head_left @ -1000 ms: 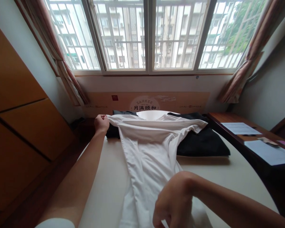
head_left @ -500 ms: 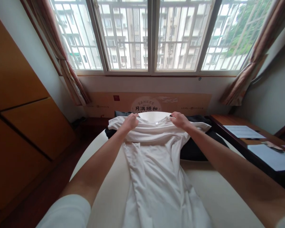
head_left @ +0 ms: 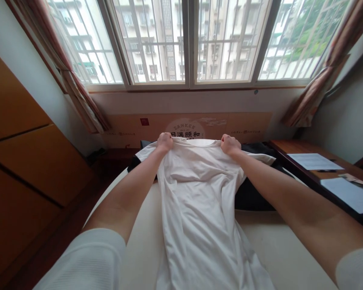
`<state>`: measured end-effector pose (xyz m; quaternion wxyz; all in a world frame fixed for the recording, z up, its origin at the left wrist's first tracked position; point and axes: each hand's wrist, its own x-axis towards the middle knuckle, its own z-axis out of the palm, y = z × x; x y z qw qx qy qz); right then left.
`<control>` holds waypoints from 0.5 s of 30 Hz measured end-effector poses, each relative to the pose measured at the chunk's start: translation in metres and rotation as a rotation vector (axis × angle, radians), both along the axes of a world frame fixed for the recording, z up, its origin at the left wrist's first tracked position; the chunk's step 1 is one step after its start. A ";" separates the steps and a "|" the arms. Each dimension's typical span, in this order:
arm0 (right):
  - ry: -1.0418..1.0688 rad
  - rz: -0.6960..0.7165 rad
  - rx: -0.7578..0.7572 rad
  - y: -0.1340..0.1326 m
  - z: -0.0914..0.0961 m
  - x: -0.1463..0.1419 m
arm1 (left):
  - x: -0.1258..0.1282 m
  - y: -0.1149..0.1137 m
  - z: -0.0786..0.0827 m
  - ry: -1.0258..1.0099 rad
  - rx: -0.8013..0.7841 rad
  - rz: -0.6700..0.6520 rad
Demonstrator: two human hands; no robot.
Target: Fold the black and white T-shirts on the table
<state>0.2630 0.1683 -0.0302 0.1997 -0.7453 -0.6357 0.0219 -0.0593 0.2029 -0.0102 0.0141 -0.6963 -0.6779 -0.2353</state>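
Note:
A white T-shirt lies stretched lengthwise over a pale rounded table, its neckline at the far end and its body running toward me. My left hand is closed in a fist on the shirt's left shoulder, beside the collar. On the other side of the collar, my right hand grips the right shoulder the same way. The neckline is pulled fairly straight between the two fists. Dark folded cloth lies under the shirt's upper part and sticks out at both sides. The shirt's lower hem is out of view.
At the right stands a wooden desk with sheets of paper and a pen on it. A printed cardboard panel leans below the barred window. A wooden cabinet is at the left.
Both hands have closed from pinching fingers into fists on the shoulders. The neckline is drawn straighter, and the cross folds on the chest have partly smoothed out. The view has tilted slightly.

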 end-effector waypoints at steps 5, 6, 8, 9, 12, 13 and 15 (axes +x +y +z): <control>0.014 0.033 -0.031 -0.002 0.007 -0.005 | 0.015 -0.008 -0.009 0.003 -0.029 -0.049; 0.012 0.062 -0.031 -0.008 0.007 -0.007 | 0.018 -0.016 -0.012 0.011 -0.035 -0.069; 0.001 0.144 -0.016 -0.027 0.004 -0.014 | 0.024 -0.040 -0.018 0.045 -0.007 -0.115; -0.011 0.212 0.007 -0.042 0.003 -0.018 | 0.026 -0.058 -0.021 0.071 0.016 -0.147; -0.038 0.578 0.116 -0.109 -0.003 -0.026 | 0.029 -0.134 -0.030 0.136 0.027 -0.279; -0.015 0.734 0.112 -0.137 -0.004 -0.026 | 0.027 -0.164 -0.033 0.131 0.005 -0.327; 0.036 1.023 0.047 -0.197 -0.007 -0.024 | 0.021 -0.228 -0.035 0.083 -0.077 -0.469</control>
